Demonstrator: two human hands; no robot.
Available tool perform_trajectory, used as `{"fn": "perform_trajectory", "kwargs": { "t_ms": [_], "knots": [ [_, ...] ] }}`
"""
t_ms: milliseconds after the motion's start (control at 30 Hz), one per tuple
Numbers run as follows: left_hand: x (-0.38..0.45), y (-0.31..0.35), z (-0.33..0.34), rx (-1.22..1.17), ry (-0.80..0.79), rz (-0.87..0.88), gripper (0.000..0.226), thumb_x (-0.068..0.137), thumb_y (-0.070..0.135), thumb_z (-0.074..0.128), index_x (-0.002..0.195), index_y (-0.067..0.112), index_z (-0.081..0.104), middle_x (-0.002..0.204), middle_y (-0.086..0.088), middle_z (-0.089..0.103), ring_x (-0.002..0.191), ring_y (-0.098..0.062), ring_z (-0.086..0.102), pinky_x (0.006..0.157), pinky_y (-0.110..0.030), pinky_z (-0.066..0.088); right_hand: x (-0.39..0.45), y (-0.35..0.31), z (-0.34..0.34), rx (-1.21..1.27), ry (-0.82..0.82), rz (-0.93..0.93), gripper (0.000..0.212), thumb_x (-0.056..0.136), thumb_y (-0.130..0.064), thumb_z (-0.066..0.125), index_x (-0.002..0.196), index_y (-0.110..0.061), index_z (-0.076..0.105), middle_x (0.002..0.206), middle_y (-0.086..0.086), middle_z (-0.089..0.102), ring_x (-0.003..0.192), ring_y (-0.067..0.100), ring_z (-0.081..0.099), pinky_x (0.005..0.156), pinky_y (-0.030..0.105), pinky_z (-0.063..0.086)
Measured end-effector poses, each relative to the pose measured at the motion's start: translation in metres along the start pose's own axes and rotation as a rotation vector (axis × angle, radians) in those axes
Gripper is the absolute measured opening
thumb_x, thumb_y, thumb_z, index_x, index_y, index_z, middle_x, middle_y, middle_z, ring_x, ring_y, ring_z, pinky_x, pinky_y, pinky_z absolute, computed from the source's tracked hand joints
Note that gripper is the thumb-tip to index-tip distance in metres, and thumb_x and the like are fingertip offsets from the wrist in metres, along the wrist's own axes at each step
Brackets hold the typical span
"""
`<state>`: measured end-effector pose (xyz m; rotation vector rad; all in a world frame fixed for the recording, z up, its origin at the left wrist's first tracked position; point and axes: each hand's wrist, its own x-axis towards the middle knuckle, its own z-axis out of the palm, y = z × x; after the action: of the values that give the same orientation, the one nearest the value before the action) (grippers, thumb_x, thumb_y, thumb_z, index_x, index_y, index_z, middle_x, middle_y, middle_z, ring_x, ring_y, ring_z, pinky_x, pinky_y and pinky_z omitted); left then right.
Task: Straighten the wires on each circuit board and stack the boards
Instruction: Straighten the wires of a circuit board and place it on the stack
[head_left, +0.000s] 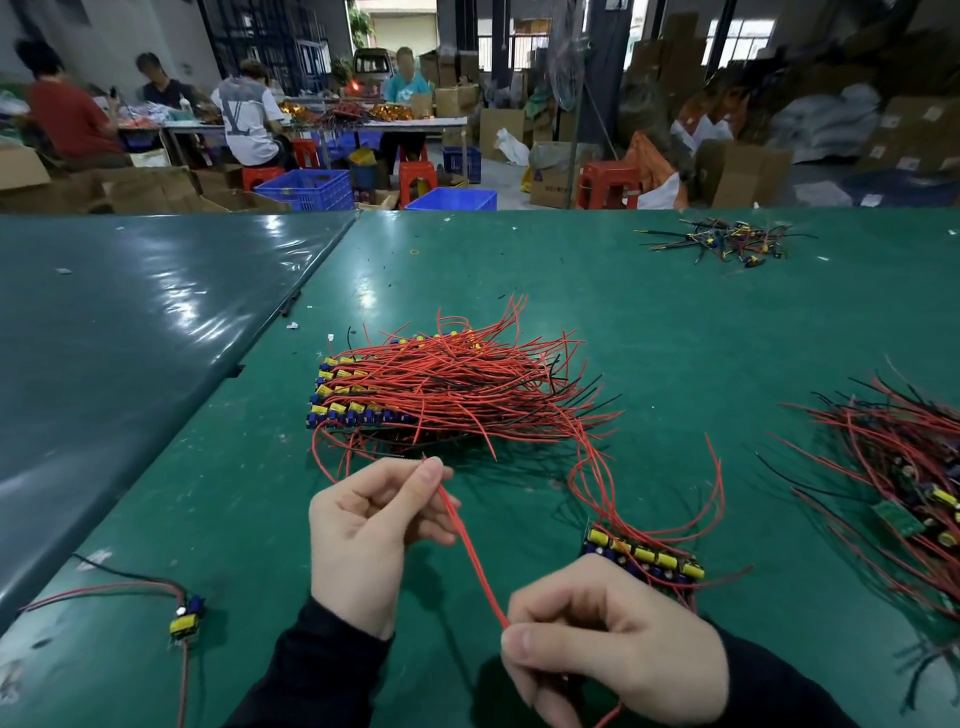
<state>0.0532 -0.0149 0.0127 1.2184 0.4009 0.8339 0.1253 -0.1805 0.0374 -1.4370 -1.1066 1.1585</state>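
Green table (675, 322) in cluttered workshop, left grip (374, 525) and right grip (613, 639) pinching taut red wire (470, 551)

Large pale "V"-like mark readable on the back of a grey shirt (244, 111) worn by a seated person far off. Print on a cardboard box (551, 186) too blurred to read.

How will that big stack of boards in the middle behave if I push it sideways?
The big stack would probably shear, since its boards sit loosely layered. Its red wires look floppy and tangled, so they would likely drag and snag.
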Motion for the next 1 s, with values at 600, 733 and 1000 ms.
{"fn": "perform_trajectory", "kwargs": {
  "t_ms": [600, 733, 1000],
  "knots": [
    [0.008, 0.007, -0.005, -0.457, -0.03, -0.713, 0.015, 0.072, 0.016, 0.059, 0.063, 0.005, 0.057, 0.053, -0.003, 0.048, 0.026, -0.003, 0.026, 0.023, -0.012, 0.02, 0.011, 0.034, -0.015, -0.422, 0.326, 0.065, 0.029, 0.092, -0.029, 0.052, 0.065, -0.018, 0.057, 0.049, -0.001, 0.06, 0.043, 0.015, 0.057, 0.051, 0.022, 0.043],
    [0.007, 0.01, -0.008, -0.462, -0.115, -0.756, 0.022, 0.074, 0.017, 0.058, 0.055, 0.006, 0.055, 0.052, -0.001, 0.043, 0.024, -0.003, 0.024, 0.025, -0.011, 0.015, 0.013, 0.036, -0.016, -0.443, 0.311, 0.066, 0.03, 0.091, -0.034, 0.051, 0.068, -0.016, 0.058, 0.051, 0.0, 0.061, 0.046, 0.014, 0.058, 0.053, 0.023, 0.044],
    [0.008, 0.013, -0.01, -0.425, -0.188, -0.778, 0.023, 0.073, 0.016, 0.061, 0.057, 0.006, 0.049, 0.053, -0.001, 0.037, 0.029, -0.005, 0.028, 0.026, -0.011, 0.014, 0.012, 0.036, -0.017, -0.45, 0.297, 0.087, 0.028, 0.092, -0.033, 0.053, 0.069, -0.018, 0.06, 0.053, -0.002, 0.062, 0.047, 0.01, 0.057, 0.053, 0.024, 0.046]
  ]
}}
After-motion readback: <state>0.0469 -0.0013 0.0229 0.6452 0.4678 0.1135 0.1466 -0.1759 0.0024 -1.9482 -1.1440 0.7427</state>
